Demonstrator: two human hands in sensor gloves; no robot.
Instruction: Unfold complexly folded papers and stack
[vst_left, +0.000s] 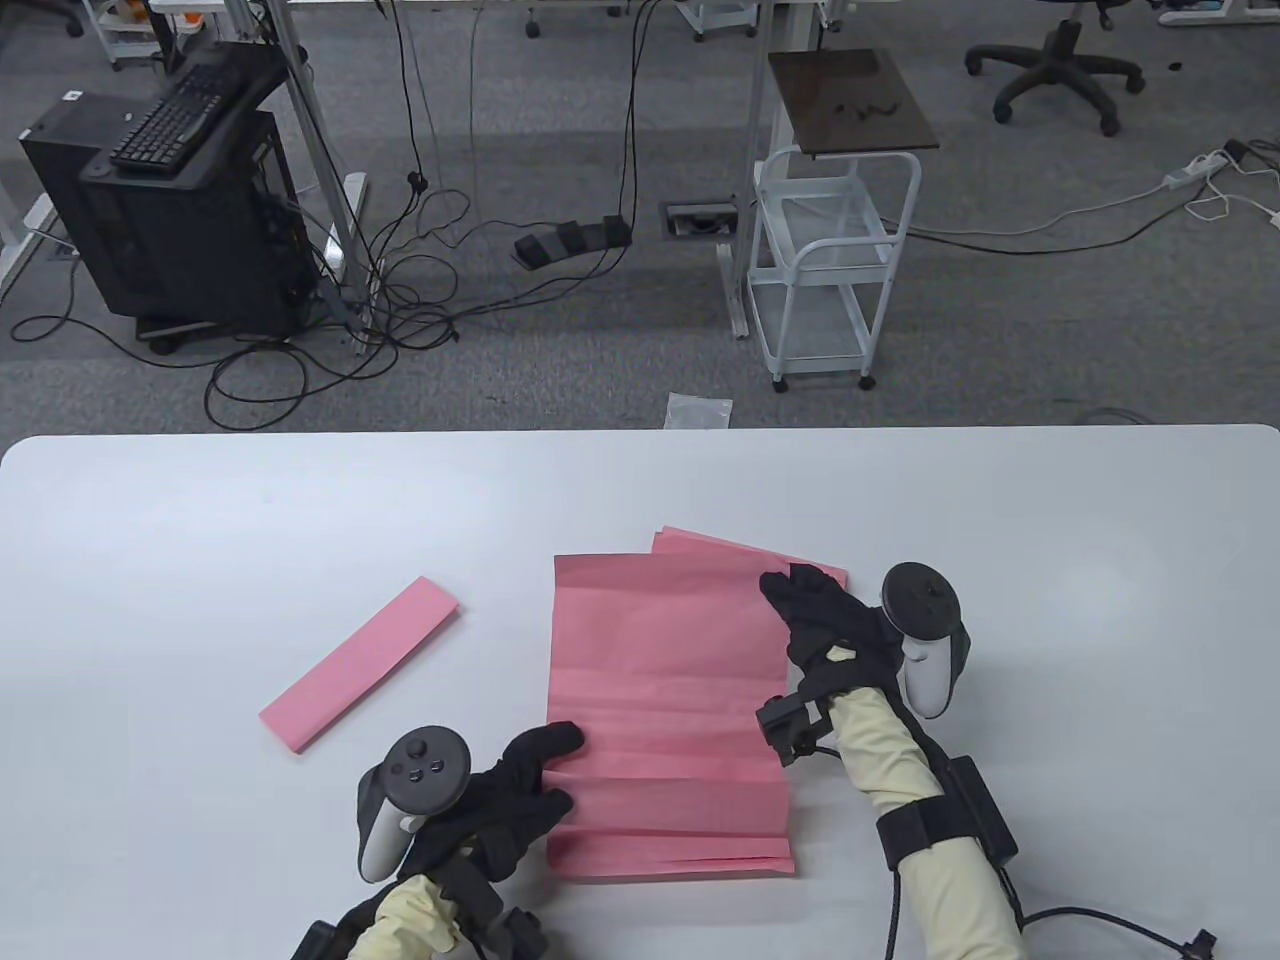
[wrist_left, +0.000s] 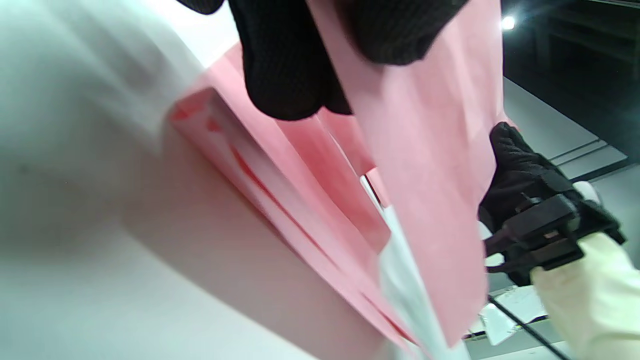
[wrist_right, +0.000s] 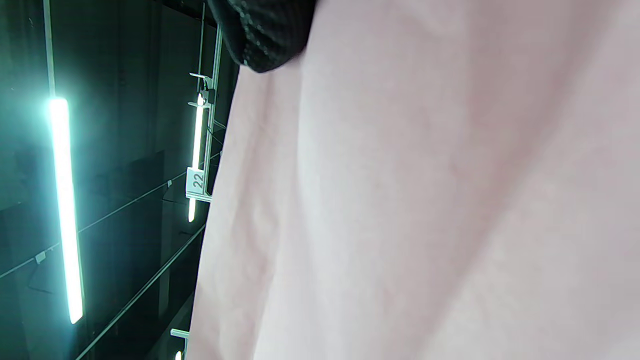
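A large unfolded pink sheet (vst_left: 665, 680) lies over a stack of pink sheets (vst_left: 700, 545) at the table's front centre. My left hand (vst_left: 565, 768) pinches the top sheet's near left edge. In the left wrist view my fingers (wrist_left: 285, 65) hold that sheet (wrist_left: 430, 165) raised off the stack (wrist_left: 280, 185). My right hand (vst_left: 795, 590) holds the sheet's far right edge; it also shows in the left wrist view (wrist_left: 520, 175). In the right wrist view the sheet (wrist_right: 425, 200) fills the frame under a fingertip (wrist_right: 260, 35). A folded pink strip (vst_left: 360, 663) lies to the left.
The white table (vst_left: 200, 560) reaches to both sides and to a far edge. Beyond it on the floor stand a white cart (vst_left: 835, 260), a black computer tower (vst_left: 190, 220) and loose cables (vst_left: 400, 300).
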